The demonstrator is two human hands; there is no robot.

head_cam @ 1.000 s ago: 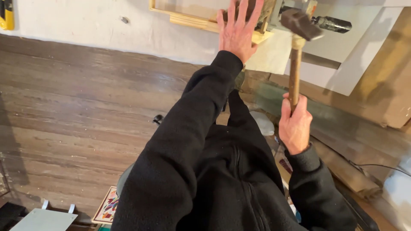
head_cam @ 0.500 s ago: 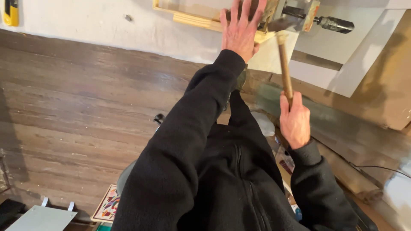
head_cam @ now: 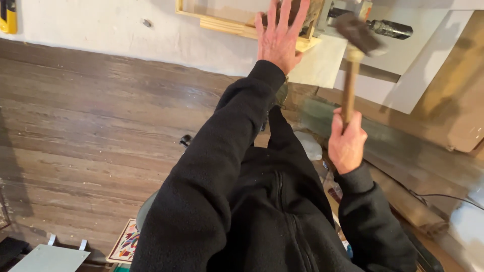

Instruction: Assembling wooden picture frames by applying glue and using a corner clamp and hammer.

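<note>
A hammer [head_cam: 353,55] is gripped low on its wooden handle by the right hand [head_cam: 346,143], the fingers wrapped fully round the shaft; a grip so far from the head is judged to give the longest swing. The dark head is raised and blurred, near a pale wall panel [head_cam: 428,65] and just below a dark cylindrical tool [head_cam: 385,27] at the top edge. The left hand [head_cam: 278,38] is spread flat, fingers apart, and pressed against a light wooden frame [head_cam: 222,20] on the white wall [head_cam: 101,30] (apparently to steady it while the hammer is used). Nothing is held in that hand. Whether a nail is set under the hammer cannot be told, since the spot is hidden by blur and by the frame's corner.

Both arms are covered by black sleeves [head_cam: 222,166], stretched upward from the body. A brown plank floor [head_cam: 75,126] is seen beneath, with a patterned tile [head_cam: 126,242] and a grey board [head_cam: 48,258] lying at the lower left. A yellow tool [head_cam: 7,15] is partly seen at the top left corner, well apart from both hands
</note>
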